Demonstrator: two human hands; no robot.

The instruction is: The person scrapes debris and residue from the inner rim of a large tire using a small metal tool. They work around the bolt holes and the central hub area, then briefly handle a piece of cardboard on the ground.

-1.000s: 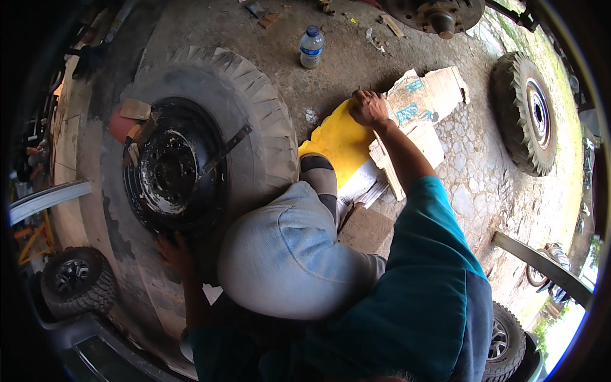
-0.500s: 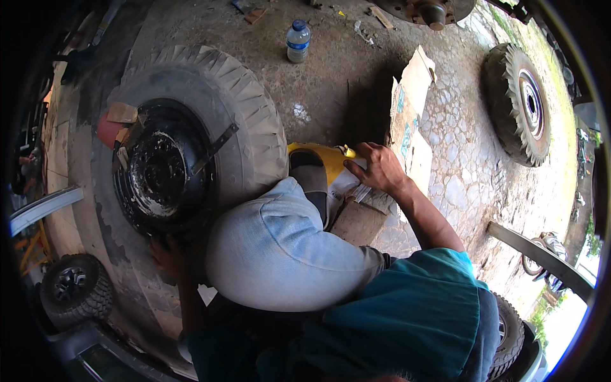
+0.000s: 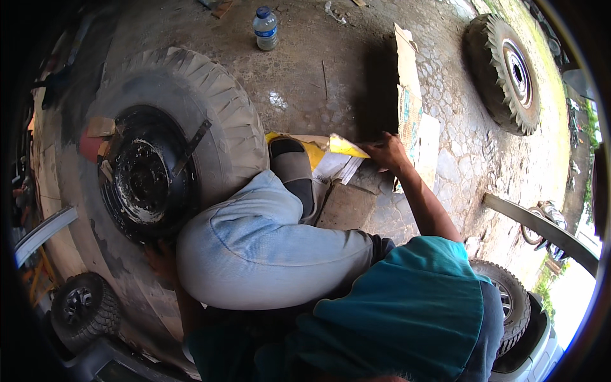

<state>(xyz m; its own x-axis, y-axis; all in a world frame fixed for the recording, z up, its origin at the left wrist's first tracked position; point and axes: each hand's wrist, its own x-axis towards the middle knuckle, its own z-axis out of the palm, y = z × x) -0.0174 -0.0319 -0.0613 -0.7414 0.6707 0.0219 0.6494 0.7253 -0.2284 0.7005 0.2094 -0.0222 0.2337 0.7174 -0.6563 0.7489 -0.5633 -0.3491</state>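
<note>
My right hand (image 3: pixel 389 155) pinches the lifted corner of a yellow and white printed sheet (image 3: pixel 349 146), beside an upright cardboard piece (image 3: pixel 409 105). Under my bent leg, a sandalled foot (image 3: pixel 291 167) rests on or against that sheet. A brown block-like piece (image 3: pixel 347 207) lies just nearer than the sheet. To the left is a big lugged tyre (image 3: pixel 232 121) on a black, scuffed rim (image 3: pixel 143 172). A flat dark metal bar (image 3: pixel 193 148) slants from the rim over the sidewall. My left hand (image 3: pixel 162 260) is at the tyre's near edge, in shadow, its fingers hard to make out.
A water bottle (image 3: pixel 265 29) stands on the stained floor beyond the tyre. Brown chunks (image 3: pixel 102 127) and a red rounded object (image 3: pixel 91 146) sit by the rim. Another lugged wheel (image 3: pixel 506 73) is at far right. Smaller wheels (image 3: pixel 79 305) are near both lower corners.
My right hand has drawn the yellow sheet's corner up and slightly right, so more of its yellow face shows. The whole view has shifted a little. The left hand stays by the tyre.
</note>
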